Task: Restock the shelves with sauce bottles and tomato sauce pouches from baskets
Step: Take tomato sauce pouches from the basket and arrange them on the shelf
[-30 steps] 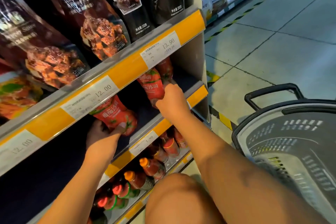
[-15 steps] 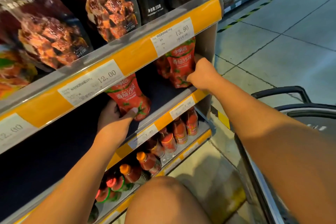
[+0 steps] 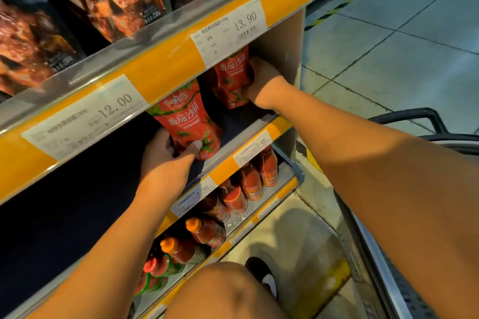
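Each hand (image 3: 166, 160) (image 3: 261, 80) grips 1 glossy, bulging red pouch (image 3: 189, 124) (image 3: 233, 77).

Warm, oversaturated overhead light is seen. The shelf (image 3: 77, 215) recess is left in deep shadow. Glare is shown on the floor (image 3: 388, 41). Edges are bent and softened.

On the middle shelf (image 3: 233, 137), the left hand (image 3: 166, 160) grips the base of an upright red tomato sauce pouch (image 3: 188, 124), thumb across its front. Deeper on that shelf, against its end wall, the right hand (image 3: 261, 80) holds a second pouch (image 3: 232, 77). Below the shelf stand sauce bottles (image 3: 248, 184); beside it is a grey basket (image 3: 404, 280).
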`<state>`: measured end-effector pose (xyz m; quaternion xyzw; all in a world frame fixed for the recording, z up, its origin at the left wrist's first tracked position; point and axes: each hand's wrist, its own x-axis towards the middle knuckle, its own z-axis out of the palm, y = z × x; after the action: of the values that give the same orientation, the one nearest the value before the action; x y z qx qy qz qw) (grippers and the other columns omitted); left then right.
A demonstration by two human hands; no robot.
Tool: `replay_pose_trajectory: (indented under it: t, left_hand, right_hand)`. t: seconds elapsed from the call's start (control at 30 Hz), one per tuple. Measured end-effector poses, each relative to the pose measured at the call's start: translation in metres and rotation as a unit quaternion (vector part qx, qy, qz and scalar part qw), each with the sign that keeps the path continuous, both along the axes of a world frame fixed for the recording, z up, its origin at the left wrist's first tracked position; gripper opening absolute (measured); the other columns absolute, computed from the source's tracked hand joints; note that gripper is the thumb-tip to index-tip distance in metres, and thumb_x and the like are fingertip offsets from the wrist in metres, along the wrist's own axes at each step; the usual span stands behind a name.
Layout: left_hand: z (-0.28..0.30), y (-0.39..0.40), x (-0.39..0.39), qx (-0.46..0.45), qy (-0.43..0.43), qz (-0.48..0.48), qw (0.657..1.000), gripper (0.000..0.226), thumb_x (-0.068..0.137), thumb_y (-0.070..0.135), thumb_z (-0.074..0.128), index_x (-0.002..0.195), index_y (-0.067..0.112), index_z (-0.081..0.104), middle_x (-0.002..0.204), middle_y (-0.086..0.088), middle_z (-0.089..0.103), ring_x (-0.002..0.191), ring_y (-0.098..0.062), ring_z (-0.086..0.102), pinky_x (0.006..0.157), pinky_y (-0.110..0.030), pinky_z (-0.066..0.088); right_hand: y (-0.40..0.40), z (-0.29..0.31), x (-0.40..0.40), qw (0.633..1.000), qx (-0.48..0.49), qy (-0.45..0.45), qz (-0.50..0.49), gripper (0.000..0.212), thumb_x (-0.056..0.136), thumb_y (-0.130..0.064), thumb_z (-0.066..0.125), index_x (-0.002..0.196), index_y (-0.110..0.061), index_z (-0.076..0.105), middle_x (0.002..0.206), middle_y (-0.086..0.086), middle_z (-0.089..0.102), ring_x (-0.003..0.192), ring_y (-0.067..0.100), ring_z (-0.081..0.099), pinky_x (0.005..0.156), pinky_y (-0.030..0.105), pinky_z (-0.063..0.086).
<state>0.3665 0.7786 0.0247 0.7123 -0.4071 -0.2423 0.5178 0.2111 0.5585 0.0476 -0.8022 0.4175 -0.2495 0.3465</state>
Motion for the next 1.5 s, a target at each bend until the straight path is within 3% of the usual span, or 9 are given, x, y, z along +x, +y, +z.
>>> replay_pose_trajectory:
  t: [0.37,0.53,0.7,0.8,0.97,1.1,1.27,1.37,1.5]
  left_hand:
    - [-0.001,-0.015,-0.006,0.002,-0.012,-0.018,1.0,0.034,0.089,0.021,0.082,0.107,0.044,0.065,0.112,0.015,0.074,0.107,-0.003,0.07,0.094,-0.034,0.056]
    - [-0.002,-0.034,-0.016,-0.002,-0.017,-0.034,0.999,0.037,0.089,0.02,0.082,0.104,0.049,0.064,0.113,0.016,0.073,0.109,-0.004,0.069,0.098,-0.039,0.057]
    - [-0.002,-0.062,-0.029,0.004,-0.033,-0.042,0.999,0.038,0.087,0.021,0.082,0.1,0.053,0.065,0.112,0.017,0.074,0.108,-0.005,0.07,0.102,-0.048,0.056]
    - [0.0,-0.078,-0.038,0.007,-0.049,-0.043,0.998,0.033,0.085,0.022,0.083,0.105,0.044,0.066,0.115,0.011,0.074,0.109,-0.01,0.07,0.102,-0.049,0.056]
    - [0.007,-0.101,-0.051,0.032,-0.095,-0.034,0.994,0.035,0.085,0.033,0.083,0.116,0.029,0.067,0.118,0.002,0.073,0.108,-0.018,0.069,0.099,-0.05,0.057]
    - [0.015,-0.115,-0.062,0.066,-0.159,-0.018,0.985,0.04,0.089,0.034,0.08,0.123,0.017,0.066,0.125,-0.003,0.07,0.115,-0.022,0.066,0.096,-0.035,0.05]
    - [0.013,-0.094,-0.062,0.119,-0.125,-0.015,0.985,0.073,0.083,0.046,0.081,0.145,0.024,0.049,0.141,-0.003,0.061,0.127,-0.023,0.059,0.105,-0.045,0.052]
    - [0.02,-0.054,-0.058,0.093,-0.135,-0.025,0.986,0.056,0.094,0.037,0.073,0.144,0.023,0.052,0.139,-0.003,0.06,0.127,-0.018,0.057,0.104,-0.041,0.05]
    - [0.036,0.018,-0.044,0.086,-0.142,-0.076,0.983,0.033,0.098,0.033,0.068,0.13,0.032,0.065,0.128,0.015,0.065,0.122,0.0,0.058,0.106,-0.035,0.05]
  right_hand:
    - [-0.002,-0.005,0.011,0.998,0.011,0.02,-0.065,0.065,0.089,-0.023,0.072,0.146,-0.01,0.043,0.142,0.013,0.056,0.131,0.033,0.054,0.109,0.042,0.046]
    - [0.067,-0.017,-0.046,0.976,-0.079,-0.116,-0.167,0.025,0.09,-0.017,0.066,0.113,-0.012,0.058,0.115,0.005,0.062,0.102,0.022,0.06,0.086,0.035,0.052]
    - [0.145,-0.067,-0.078,0.977,-0.206,0.004,-0.049,0.045,0.092,-0.019,0.062,0.136,-0.016,0.06,0.145,0.002,0.053,0.136,0.021,0.047,0.118,0.053,0.032]
    - [0.159,-0.084,-0.078,0.975,-0.216,0.048,-0.03,0.055,0.087,-0.012,0.063,0.142,-0.015,0.058,0.162,0.006,0.037,0.149,0.024,0.035,0.125,0.055,0.02]
    - [0.157,-0.082,-0.083,0.977,-0.205,0.064,-0.013,0.068,0.084,-0.006,0.06,0.151,-0.015,0.048,0.167,0.003,0.028,0.154,0.022,0.027,0.124,0.054,0.021]
    - [0.161,-0.079,-0.082,0.979,-0.181,0.092,-0.01,0.075,0.084,-0.009,0.06,0.156,-0.017,0.041,0.171,0.0,0.018,0.156,0.021,0.021,0.128,0.048,0.015]
    - [0.163,-0.065,-0.076,0.981,-0.116,0.155,-0.003,0.078,0.091,-0.013,0.062,0.16,-0.024,0.029,0.172,-0.009,-0.002,0.156,0.018,0.011,0.127,0.043,0.019]
    - [0.163,-0.052,-0.079,0.983,-0.086,0.165,0.004,0.071,0.094,-0.016,0.06,0.158,-0.023,0.032,0.172,-0.01,-0.001,0.155,0.019,0.015,0.12,0.044,0.034]
    - [0.185,-0.034,-0.075,0.995,-0.028,0.091,-0.011,0.065,0.094,-0.023,0.063,0.155,-0.023,0.038,0.166,-0.007,0.024,0.152,0.019,0.026,0.118,0.047,0.038]
